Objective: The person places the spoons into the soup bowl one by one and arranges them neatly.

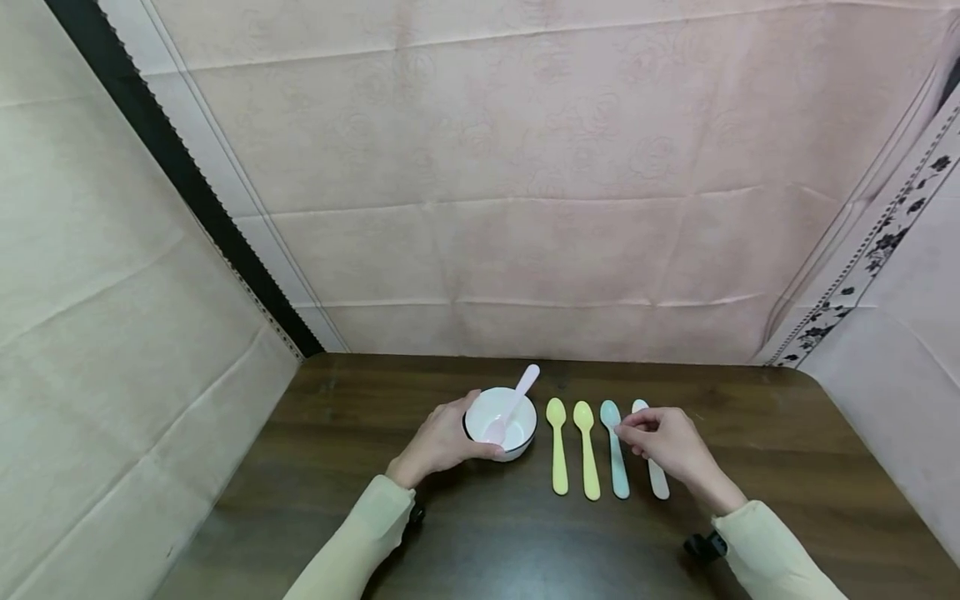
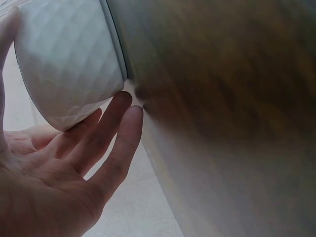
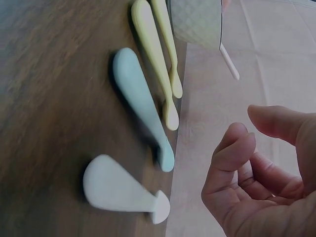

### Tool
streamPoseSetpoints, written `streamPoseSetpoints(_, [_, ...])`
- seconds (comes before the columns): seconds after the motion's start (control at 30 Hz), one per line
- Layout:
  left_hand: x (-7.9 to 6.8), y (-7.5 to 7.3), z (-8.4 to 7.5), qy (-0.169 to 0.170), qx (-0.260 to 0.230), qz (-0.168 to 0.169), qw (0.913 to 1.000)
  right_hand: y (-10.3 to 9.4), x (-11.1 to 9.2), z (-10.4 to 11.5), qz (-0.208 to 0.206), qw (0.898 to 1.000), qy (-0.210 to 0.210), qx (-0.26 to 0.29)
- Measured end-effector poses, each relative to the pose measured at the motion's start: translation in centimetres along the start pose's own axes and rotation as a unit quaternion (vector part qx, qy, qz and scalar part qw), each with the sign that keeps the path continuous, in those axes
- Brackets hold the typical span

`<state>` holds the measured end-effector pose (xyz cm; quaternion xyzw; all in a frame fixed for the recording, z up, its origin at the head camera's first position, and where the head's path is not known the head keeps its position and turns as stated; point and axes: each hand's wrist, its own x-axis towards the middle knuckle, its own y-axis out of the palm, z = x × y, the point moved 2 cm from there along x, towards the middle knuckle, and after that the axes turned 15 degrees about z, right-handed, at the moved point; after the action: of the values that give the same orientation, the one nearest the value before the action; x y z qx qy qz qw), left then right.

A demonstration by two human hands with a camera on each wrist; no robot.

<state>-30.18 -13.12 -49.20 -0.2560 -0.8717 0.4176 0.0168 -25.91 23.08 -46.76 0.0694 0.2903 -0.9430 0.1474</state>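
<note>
My left hand [image 1: 442, 440] holds a white bowl [image 1: 486, 407] by its side, thumb near the front and fingers around the back. In the left wrist view the bowl [image 2: 69, 54] shows a quilted outer wall and a dark rim line. A pale pink spoon [image 1: 528, 379] leans inside it, handle up over the far rim. My right hand [image 1: 672, 443] hovers over the white spoon [image 1: 658, 482], beside the light blue spoon [image 1: 617, 458]. In the right wrist view a gap separates its thumb and bent index finger, with nothing between them.
Two yellow spoons [image 1: 558, 446] lie side by side between the bowl and the blue spoon, bowl ends away from me. Everything stands on a dark brown wooden table [image 1: 315, 500]. Pale cloth [image 1: 525, 250] hangs behind the table and at both sides.
</note>
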Motion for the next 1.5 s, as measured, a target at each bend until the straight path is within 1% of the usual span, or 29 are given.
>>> streamPoseSetpoints(0.13, [0.0, -0.1, 0.0, -0.003, -0.001, -0.001, 1.0000, -0.2, -0.2, -0.4, 0.001, 1.000, 0.001, -0.013])
streamPoseSetpoints(0.3, [0.0, 0.0, 0.1, -0.002, -0.001, -0.001, 1.0000, -0.4, -0.7, -0.8, 0.005, 0.999, 0.021, -0.028])
streamPoseSetpoints(0.53, [0.1, 0.1, 0.1, 0.004, 0.002, 0.000, 1.0000, -0.8, -1.4, -1.1, 0.003, 0.998, 0.018, -0.060])
streamPoseSetpoints(0.83, [0.1, 0.0, 0.0, 0.003, 0.003, 0.003, 1.0000, -0.8, -1.7, -1.8, -0.002, 0.998, 0.031, -0.061])
streamPoseSetpoints(1.17, [0.1, 0.0, 0.1, 0.008, 0.001, 0.002, 1.0000, -1.0, -1.9, -1.7, -0.008, 0.997, 0.035, -0.069])
streamPoseSetpoints(1.5, [0.0, -0.1, -0.1, 0.005, 0.007, 0.000, 1.0000, -0.9, -2.0, -2.1, -0.018, 0.996, 0.025, -0.084])
